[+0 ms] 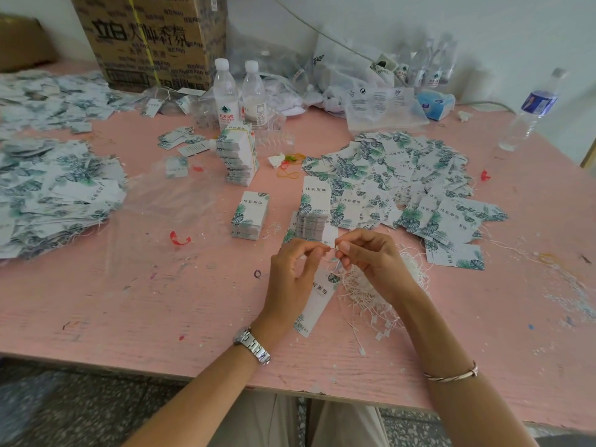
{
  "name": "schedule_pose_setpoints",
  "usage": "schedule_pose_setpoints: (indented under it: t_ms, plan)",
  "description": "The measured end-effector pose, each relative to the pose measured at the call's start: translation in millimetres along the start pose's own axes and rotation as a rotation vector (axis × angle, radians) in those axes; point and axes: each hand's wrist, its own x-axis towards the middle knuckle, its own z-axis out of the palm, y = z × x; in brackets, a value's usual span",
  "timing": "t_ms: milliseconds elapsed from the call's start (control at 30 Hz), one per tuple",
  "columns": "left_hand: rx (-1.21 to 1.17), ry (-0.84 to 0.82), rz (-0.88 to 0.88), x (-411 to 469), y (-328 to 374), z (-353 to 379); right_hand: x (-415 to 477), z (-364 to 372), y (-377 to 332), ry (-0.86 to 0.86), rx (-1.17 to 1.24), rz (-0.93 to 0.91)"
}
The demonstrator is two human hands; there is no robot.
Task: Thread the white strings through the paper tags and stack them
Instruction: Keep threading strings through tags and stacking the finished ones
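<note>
My left hand (292,275) and my right hand (371,256) meet above the pink table (161,301), fingertips pinching a white string's small clasp between them. A leaf-printed paper tag (317,301) hangs below my left hand, partly hidden by it. A tangle of white strings (380,295) lies under my right hand. Just beyond the fingers stands a stack of tags (311,221), and another short stack (250,216) sits to its left. A loose heap of tags (403,179) spreads to the right.
A tall banded tag stack (238,156) and two water bottles (240,91) stand mid-table, a cardboard box (151,40) behind. Big tag piles (54,188) cover the left side. A clear bottle (532,108) stands far right, plastic bags (371,91) at the back.
</note>
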Motion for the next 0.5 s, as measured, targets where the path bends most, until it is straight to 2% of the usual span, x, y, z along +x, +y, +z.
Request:
schedule_pose_setpoints:
  t_ms: [100,167,300,500]
  plan:
    - [0.281,0.003,-0.065,0,-2,0,1,-1,-2,0.040,0.055,-0.020]
    - [0.310,-0.050,-0.137,2,-3,0,1,-4,-3,0.055,0.086,-0.043]
    - [0.053,-0.116,-0.246,-1,0,-5,4,-8,-4,0.137,0.175,-0.079]
    - [-0.251,-0.202,-0.310,-2,2,-7,7,-19,-7,0.369,0.255,-0.111]
